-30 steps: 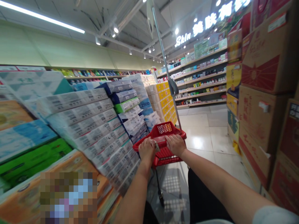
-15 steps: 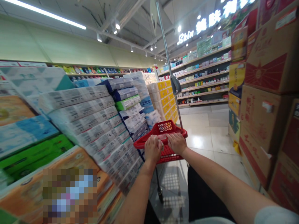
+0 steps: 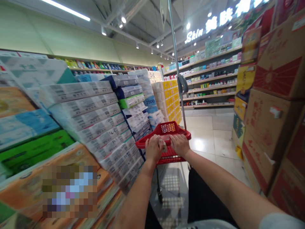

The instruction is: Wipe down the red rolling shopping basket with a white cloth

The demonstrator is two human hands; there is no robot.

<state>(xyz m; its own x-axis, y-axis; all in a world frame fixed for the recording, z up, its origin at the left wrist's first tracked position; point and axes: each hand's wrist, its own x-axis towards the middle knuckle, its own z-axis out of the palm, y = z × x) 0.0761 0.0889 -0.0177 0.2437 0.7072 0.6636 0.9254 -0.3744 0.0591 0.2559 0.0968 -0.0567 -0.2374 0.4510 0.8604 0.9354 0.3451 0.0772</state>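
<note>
A red plastic shopping cart (image 3: 170,159) stands in front of me, its basket a grid of small holes. My left hand (image 3: 153,148) is wrapped round the left part of the cart's handle, and something small and pale shows beside its thumb, too blurred to name. Close by on the right, my right hand (image 3: 179,144) has its fingers curled over the same handle. A tall metal pole (image 3: 175,47) with a grey clip rises behind the cart's right side; I cannot tell whether it is fixed to the cart.
Stacked packs of tissue paper (image 3: 95,111) line the left side, close to the cart. Cardboard boxes (image 3: 267,121) are piled on the right. Ahead, shelves (image 3: 209,76) of small goods stand beyond the tiled floor (image 3: 202,136), under a lit sign (image 3: 219,20).
The view has shifted slightly, so the pole, sign and right-hand boxes sit a little further right. Both hands have stayed on the cart's handle.
</note>
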